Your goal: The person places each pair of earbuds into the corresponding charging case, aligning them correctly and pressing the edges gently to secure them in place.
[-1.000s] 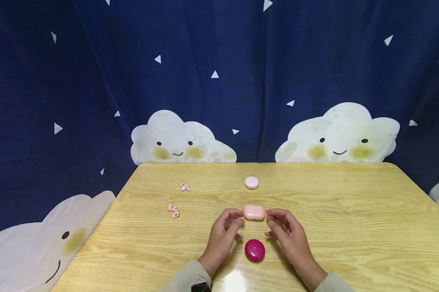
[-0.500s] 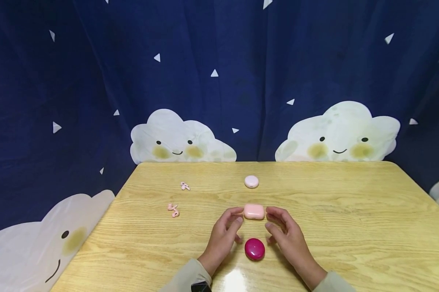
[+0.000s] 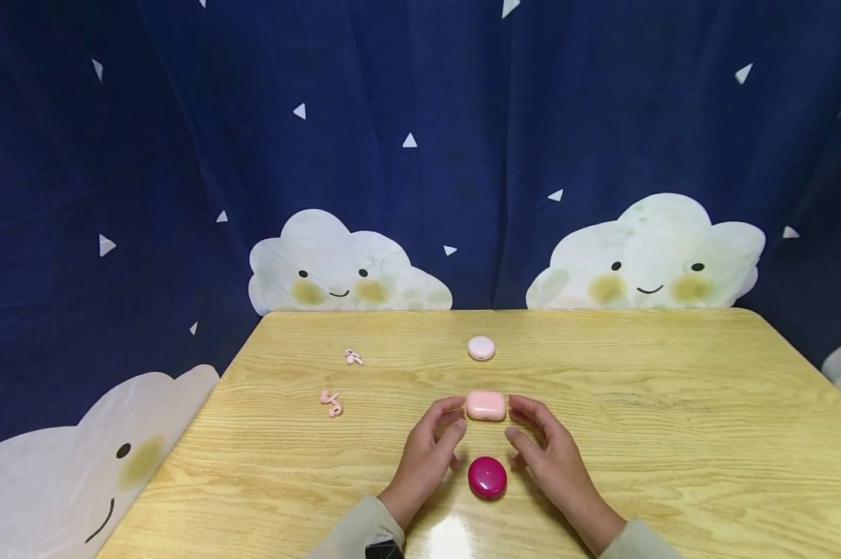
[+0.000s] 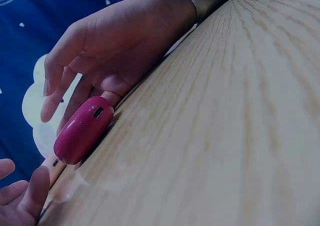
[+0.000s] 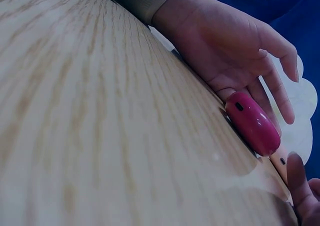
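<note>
On the table, a pink earbud case (image 3: 486,405) lies between my left hand (image 3: 427,453) and my right hand (image 3: 553,456). Both hands have gently bent fingers, with their index fingertips right beside the case's two ends, and neither grips anything. Nearer to me, a round magenta case (image 3: 488,477) sits between the wrists. In the left wrist view, the magenta case (image 4: 84,131) shows a port in its side, with my right hand (image 4: 115,46) beyond it. The right wrist view has the same case (image 5: 253,123) in front of my left hand (image 5: 227,46).
A pale pink round case (image 3: 481,348) stands farther back on the wooden table (image 3: 672,435). To the left lie a pale pink pair of earbuds (image 3: 353,357) and a deeper pink pair (image 3: 332,403). A dark blue curtain (image 3: 364,93) hangs behind the table's far edge.
The right thumb has shifted slightly left and the fingers of both hands have moved a little. The cases and earbuds stay where they were.
</note>
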The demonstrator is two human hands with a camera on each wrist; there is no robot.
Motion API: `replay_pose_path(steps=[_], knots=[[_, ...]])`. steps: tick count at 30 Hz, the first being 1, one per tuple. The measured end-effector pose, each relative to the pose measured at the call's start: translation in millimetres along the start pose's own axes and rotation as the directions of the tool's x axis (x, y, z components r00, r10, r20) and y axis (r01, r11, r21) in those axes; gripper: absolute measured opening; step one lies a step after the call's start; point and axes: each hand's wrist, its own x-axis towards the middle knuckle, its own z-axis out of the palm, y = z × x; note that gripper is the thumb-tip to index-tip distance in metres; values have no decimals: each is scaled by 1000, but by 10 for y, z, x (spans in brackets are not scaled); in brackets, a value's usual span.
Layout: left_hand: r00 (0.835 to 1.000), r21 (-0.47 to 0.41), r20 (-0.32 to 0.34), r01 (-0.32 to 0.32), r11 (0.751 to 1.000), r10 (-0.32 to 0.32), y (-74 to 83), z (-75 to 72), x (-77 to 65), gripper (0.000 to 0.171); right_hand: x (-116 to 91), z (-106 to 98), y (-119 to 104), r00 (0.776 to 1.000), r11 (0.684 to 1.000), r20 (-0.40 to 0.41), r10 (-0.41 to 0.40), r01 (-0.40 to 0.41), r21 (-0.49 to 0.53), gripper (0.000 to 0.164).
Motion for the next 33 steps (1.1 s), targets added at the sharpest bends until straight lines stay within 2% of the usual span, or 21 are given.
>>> replay_pose_path(steps=[9, 21, 27, 33], knots=[[1000, 18, 5, -5, 1000, 4, 0, 8, 1, 40, 13, 13, 22, 999, 999, -7, 40, -41, -35, 41], [999, 37, 44, -21, 999, 19, 10, 11, -8, 42, 25, 3, 49, 999, 998, 27, 40, -39, -45, 42], [998, 4, 45, -42, 999, 41, 2, 17, -8, 41, 30, 1, 58, 999, 999, 34, 29, -28, -30, 39], [999, -34, 21, -35, 999, 36, -8, 26, 0, 37, 21, 3, 46, 998, 998, 18, 53, -53, -33, 37]])
